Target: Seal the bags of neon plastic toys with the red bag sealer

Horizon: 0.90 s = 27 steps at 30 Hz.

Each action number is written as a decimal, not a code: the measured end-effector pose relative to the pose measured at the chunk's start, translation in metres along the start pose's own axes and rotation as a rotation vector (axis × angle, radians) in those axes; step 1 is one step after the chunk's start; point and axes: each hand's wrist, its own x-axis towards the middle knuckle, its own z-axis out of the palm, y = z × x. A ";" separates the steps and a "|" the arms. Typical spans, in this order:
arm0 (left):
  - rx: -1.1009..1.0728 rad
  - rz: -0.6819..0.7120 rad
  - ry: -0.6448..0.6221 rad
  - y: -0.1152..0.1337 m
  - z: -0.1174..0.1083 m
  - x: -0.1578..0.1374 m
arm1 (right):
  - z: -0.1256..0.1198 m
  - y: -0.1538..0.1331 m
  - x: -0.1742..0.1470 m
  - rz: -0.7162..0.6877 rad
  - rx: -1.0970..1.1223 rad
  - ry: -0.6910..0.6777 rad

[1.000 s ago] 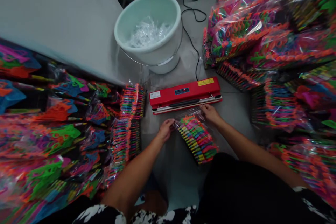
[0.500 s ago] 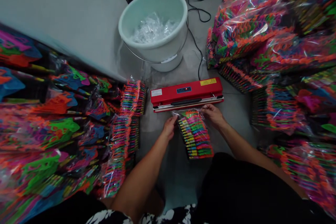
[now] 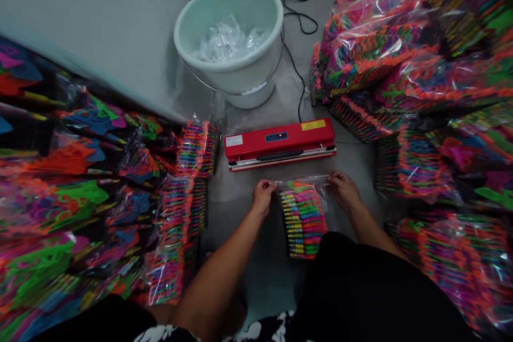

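A clear plastic bag (image 3: 304,219) full of colourful stick-like pieces hangs in front of me, its top edge stretched between both hands. My left hand (image 3: 263,196) pinches the left corner of that edge. The right corner is pinched by my right hand (image 3: 343,189). Just beyond the bag lies a red bag sealer (image 3: 280,140) with a small lit light on its panel. A strip of floor shows between the bag's top edge and the sealer's front.
Behind the sealer stands a pale bucket (image 3: 256,83) with crumpled clear plastic (image 3: 228,41) inside. Filled bags (image 3: 192,155) line the left side, and more filled bags (image 3: 372,59) are piled on the right. A black cord (image 3: 297,72) runs from the sealer past the bucket.
Both hands have drawn the bag back from the sealer's front edge toward me. They are farther apart, and the bag's top edge is pulled straighter.
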 end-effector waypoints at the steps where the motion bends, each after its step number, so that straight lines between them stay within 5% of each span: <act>1: -0.034 -0.018 0.013 0.001 0.003 -0.001 | 0.000 0.000 0.000 -0.007 -0.019 0.004; 9: 0.085 -0.240 -0.123 0.014 0.002 0.002 | 0.003 -0.010 0.013 0.117 -0.496 -0.216; 17: -0.140 -0.114 0.065 0.012 0.004 0.012 | 0.026 -0.007 0.032 -0.048 -0.396 -0.085; 22: -0.227 -0.091 0.180 0.019 0.005 0.023 | 0.050 -0.005 0.035 -0.014 -0.345 -0.026; 27: -0.200 -0.074 0.209 0.031 0.004 0.032 | 0.062 -0.013 0.027 0.064 -0.269 -0.188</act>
